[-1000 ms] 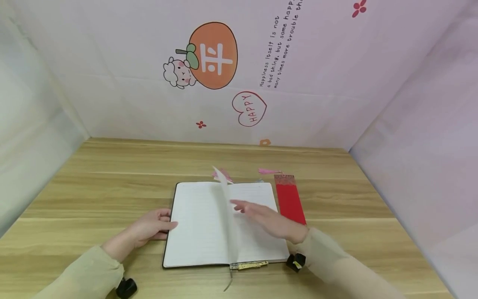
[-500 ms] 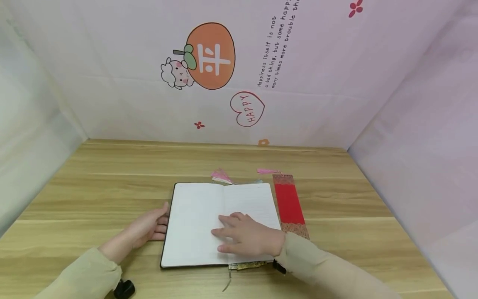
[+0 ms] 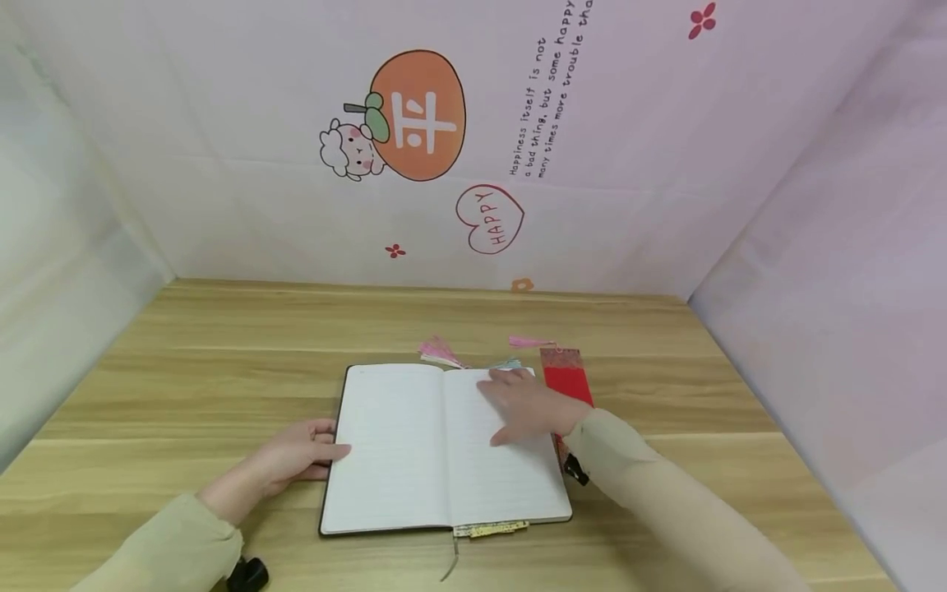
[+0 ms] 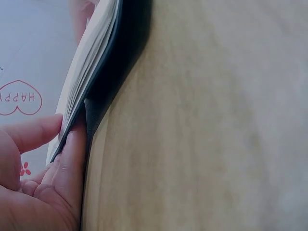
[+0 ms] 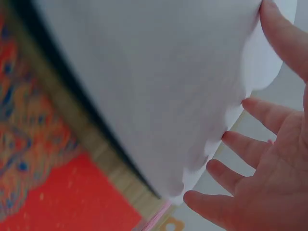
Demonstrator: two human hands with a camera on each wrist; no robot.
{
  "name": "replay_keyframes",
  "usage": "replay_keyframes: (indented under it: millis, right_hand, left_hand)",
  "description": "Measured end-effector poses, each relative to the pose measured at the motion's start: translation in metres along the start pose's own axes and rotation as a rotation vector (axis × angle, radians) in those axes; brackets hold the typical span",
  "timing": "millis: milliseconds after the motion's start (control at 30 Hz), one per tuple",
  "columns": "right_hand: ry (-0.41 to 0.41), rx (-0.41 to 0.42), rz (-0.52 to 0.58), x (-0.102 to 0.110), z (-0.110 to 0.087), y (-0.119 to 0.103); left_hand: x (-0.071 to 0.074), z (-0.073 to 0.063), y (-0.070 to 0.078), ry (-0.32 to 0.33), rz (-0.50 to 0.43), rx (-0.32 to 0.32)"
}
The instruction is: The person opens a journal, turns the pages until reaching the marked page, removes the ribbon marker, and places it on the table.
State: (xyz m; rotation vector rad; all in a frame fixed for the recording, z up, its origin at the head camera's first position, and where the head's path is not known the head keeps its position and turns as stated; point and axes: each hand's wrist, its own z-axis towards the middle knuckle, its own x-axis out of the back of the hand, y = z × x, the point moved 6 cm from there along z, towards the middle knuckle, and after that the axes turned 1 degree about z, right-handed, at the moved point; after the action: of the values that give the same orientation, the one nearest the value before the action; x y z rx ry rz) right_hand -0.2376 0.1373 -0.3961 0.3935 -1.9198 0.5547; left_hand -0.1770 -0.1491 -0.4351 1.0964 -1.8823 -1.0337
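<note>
Down on the wooden surface (image 3: 222, 353), a notebook (image 3: 392, 452) lies open, its left edge pinched between thumb (image 3: 337, 451) and fingers of a person's left hand (image 3: 296, 452); the right hand (image 3: 528, 407), fingers spread, touches the right page (image 3: 503, 481), near a red bookmark (image 3: 568, 385) (partly hidden by the arm (image 3: 629, 460)).

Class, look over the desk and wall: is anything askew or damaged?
The HAPPY heart and lettering on the back wall look odd because they're turned sideways. The open notebook shows no visible damage.
</note>
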Motion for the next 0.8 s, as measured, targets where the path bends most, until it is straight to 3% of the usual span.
replay_keyframes:
  millis: [233, 467, 800]
  right_hand:
    - [0.041, -0.069, 0.094, 0.014, 0.003, 0.026]
    - [0.061, -0.097, 0.135, 0.016, 0.001, 0.034]
    - [0.174, -0.130, 0.030, 0.019, -0.005, 0.027]
  left_hand:
    - [0.000, 0.000, 0.001, -0.005, -0.008, -0.006]
    - [-0.002, 0.001, 0.000, -0.023, -0.010, -0.016]
    - [-0.002, 0.001, 0.000, -0.013, -0.010, -0.005]
